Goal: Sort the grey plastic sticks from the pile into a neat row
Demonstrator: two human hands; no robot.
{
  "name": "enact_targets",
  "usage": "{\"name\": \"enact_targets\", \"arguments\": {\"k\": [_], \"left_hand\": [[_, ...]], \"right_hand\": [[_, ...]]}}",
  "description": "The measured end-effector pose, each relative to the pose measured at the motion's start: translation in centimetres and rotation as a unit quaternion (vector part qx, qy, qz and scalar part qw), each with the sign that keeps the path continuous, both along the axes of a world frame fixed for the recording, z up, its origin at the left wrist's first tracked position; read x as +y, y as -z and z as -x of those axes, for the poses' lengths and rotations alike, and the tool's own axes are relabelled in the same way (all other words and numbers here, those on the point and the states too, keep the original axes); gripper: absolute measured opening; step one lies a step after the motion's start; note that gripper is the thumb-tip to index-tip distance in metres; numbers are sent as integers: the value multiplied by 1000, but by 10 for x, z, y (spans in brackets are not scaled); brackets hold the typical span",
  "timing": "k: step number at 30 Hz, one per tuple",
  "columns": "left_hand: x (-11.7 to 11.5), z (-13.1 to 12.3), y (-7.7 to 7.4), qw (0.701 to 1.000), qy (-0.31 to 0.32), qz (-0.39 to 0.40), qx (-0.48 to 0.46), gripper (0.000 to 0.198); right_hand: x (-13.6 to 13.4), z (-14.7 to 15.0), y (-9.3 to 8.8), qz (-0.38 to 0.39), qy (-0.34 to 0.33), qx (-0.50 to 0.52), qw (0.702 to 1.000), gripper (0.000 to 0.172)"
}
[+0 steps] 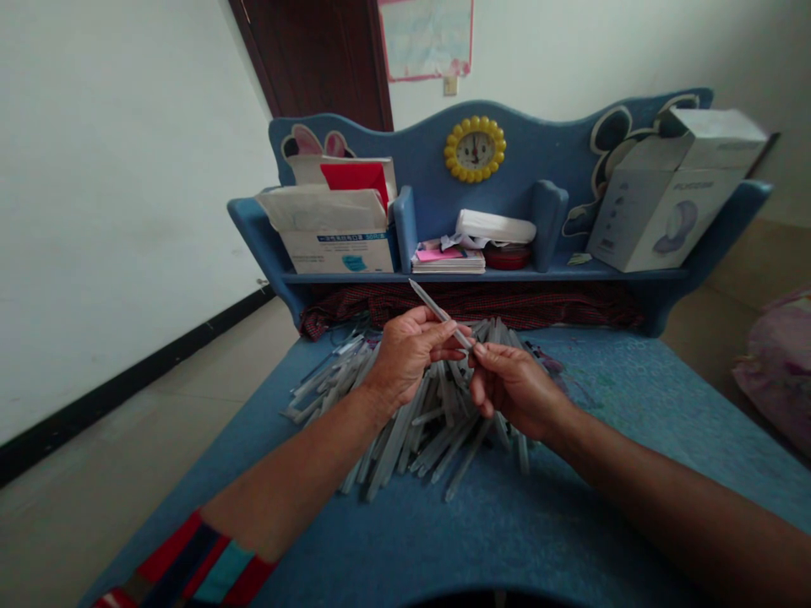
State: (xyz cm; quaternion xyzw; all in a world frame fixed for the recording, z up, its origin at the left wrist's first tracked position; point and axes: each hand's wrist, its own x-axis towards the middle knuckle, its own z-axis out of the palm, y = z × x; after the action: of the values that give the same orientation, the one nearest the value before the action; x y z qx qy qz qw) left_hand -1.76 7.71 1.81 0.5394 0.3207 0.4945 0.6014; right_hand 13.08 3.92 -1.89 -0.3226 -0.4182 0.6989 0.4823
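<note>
Both hands meet above the middle of the table on one slim, translucent whitish pen barrel, held at a slant with its pointed end up to the left. Its middle lies between the thumb and fingers of my left hand. At the lower end, my right hand pinches it; those fingertips partly hide that end. Beneath the hands spreads a loose pile of similar pen barrels, pointing in many directions, some covered by my hands.
The blue table has a raised back shelf holding a white box, a booklet stack, a yellow-rimmed clock and a tall carton. Dark checked cloth lies under the shelf.
</note>
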Motion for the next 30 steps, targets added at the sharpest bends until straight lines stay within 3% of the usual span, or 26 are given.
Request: {"name": "enact_targets", "arguments": {"k": [13, 17, 23, 30], "left_hand": [[0, 0, -1, 1000, 7, 0, -2, 22], [3, 4, -6, 998, -57, -23, 11, 22], [11, 14, -16, 985, -162, -57, 11, 26], [17, 20, -18, 980, -182, -57, 53, 24]], "right_hand": [[-1, 0, 2, -11, 1, -11, 1000, 26], [-2, 1, -1, -25, 43, -65, 997, 33], [-3, 3, 0, -82, 79, -172, 978, 28], [-4, 4, 4, -126, 78, -235, 961, 21]]}}
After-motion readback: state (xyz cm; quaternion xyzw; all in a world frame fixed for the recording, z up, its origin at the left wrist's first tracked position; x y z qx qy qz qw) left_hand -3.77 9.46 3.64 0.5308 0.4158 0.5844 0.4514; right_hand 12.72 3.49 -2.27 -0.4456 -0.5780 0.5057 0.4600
